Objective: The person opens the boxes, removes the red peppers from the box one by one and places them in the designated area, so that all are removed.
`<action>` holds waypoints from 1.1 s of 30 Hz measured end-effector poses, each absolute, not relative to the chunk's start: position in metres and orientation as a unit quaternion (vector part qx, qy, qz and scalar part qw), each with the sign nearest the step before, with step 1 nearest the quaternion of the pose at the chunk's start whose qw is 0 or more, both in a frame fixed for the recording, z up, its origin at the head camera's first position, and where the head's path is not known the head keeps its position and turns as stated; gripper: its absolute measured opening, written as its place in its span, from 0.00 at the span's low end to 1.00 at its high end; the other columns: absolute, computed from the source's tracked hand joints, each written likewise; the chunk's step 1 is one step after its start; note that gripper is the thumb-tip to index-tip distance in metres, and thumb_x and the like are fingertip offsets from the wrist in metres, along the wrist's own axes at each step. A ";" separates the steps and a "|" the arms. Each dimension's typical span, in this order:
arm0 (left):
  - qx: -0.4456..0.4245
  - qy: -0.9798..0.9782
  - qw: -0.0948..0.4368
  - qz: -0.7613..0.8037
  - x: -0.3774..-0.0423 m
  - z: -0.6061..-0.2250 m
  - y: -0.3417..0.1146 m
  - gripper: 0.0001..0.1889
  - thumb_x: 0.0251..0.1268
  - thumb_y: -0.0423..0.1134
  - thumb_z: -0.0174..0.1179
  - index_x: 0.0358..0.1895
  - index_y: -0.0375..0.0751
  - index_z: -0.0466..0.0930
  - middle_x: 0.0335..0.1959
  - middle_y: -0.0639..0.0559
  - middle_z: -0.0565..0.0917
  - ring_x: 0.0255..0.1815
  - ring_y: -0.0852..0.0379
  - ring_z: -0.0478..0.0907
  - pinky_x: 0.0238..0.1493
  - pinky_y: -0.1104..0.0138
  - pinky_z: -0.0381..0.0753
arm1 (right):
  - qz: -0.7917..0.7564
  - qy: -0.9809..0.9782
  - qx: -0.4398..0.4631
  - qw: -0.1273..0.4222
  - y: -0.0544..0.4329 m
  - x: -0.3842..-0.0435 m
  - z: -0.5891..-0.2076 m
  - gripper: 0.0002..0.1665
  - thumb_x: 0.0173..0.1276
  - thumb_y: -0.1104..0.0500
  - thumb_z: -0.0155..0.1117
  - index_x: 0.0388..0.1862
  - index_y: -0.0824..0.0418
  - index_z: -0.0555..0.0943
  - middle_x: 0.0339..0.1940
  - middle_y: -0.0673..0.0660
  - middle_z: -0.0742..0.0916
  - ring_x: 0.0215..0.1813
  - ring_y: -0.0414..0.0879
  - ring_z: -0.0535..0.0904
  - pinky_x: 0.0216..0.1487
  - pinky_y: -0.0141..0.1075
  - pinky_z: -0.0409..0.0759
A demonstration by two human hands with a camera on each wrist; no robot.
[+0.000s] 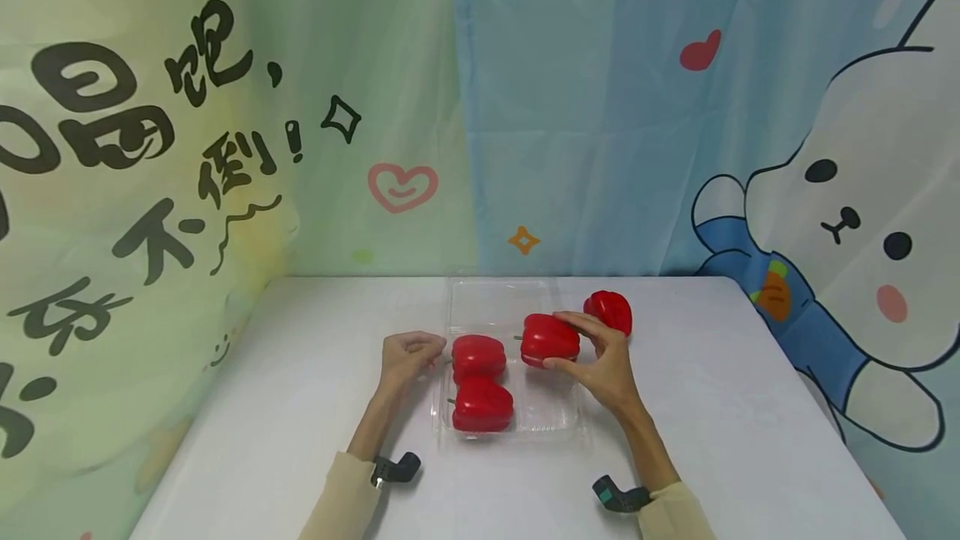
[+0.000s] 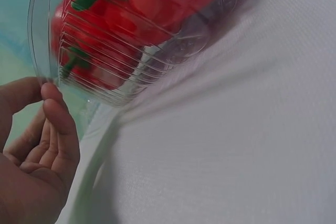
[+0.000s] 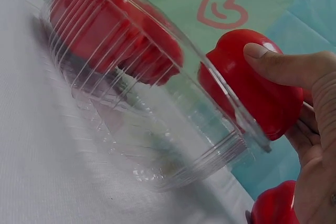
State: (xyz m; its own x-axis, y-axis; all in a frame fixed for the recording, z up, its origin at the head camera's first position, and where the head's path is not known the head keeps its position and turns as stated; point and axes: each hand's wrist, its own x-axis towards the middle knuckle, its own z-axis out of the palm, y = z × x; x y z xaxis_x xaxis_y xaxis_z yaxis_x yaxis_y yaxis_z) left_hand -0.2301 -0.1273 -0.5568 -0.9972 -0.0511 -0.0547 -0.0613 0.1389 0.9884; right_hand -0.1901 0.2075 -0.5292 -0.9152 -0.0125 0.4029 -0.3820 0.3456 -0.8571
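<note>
A clear plastic box (image 1: 546,411) with its lid (image 1: 495,298) folded back lies on the table. Two red bell peppers (image 1: 482,405) sit one before the other along its left side, green stems pointing left. At the box's left edge my left hand (image 1: 406,359) pinches the rim (image 2: 38,30) between thumb and fingertip. My right hand (image 1: 611,369) grips another red bell pepper (image 1: 550,339) between thumb and fingers. This pepper is over the right back part of the box; in the right wrist view it stands at the rim, partly behind the clear wall.
One more red bell pepper (image 1: 611,311) lies on the white table (image 1: 720,407), right of the lid and behind my right hand. A printed curtain (image 1: 540,148) hangs at the table's back edge. Each wrist wears a dark camera mount (image 1: 397,468).
</note>
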 end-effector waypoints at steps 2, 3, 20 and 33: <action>-0.038 0.754 0.004 0.656 -0.230 -0.558 -0.128 0.11 0.69 0.38 0.73 0.43 0.30 0.91 0.28 0.46 0.92 0.26 0.61 0.84 0.32 0.72 0.82 | 0.566 -0.798 0.120 0.170 0.207 -0.190 -0.529 0.44 0.53 0.63 0.90 0.71 0.53 0.85 0.68 0.57 0.89 0.67 0.34 0.81 0.69 0.32 0.81; -0.038 0.752 0.003 0.658 -0.230 -0.558 -0.129 0.12 0.69 0.38 0.74 0.43 0.29 0.91 0.28 0.46 0.92 0.25 0.61 0.84 0.32 0.72 0.82 | 0.570 -0.795 0.119 0.172 0.207 -0.189 -0.529 0.44 0.53 0.64 0.90 0.71 0.53 0.85 0.68 0.57 0.89 0.67 0.34 0.81 0.69 0.31 0.81; -0.034 0.756 0.001 0.654 -0.229 -0.555 -0.128 0.10 0.70 0.37 0.73 0.43 0.31 0.92 0.29 0.45 0.92 0.26 0.60 0.84 0.34 0.71 0.83 | 0.583 -0.778 0.115 0.204 0.216 -0.191 -0.533 0.44 0.52 0.68 0.89 0.71 0.57 0.84 0.68 0.61 0.88 0.69 0.36 0.80 0.65 0.26 0.82; -0.034 0.746 0.004 0.665 -0.228 -0.554 -0.127 0.09 0.69 0.35 0.73 0.42 0.30 0.91 0.27 0.47 0.91 0.26 0.60 0.84 0.33 0.72 0.83 | 0.573 -0.783 0.085 0.227 0.224 -0.188 -0.531 0.43 0.55 0.68 0.88 0.71 0.60 0.84 0.71 0.66 0.86 0.67 0.36 0.79 0.63 0.25 0.82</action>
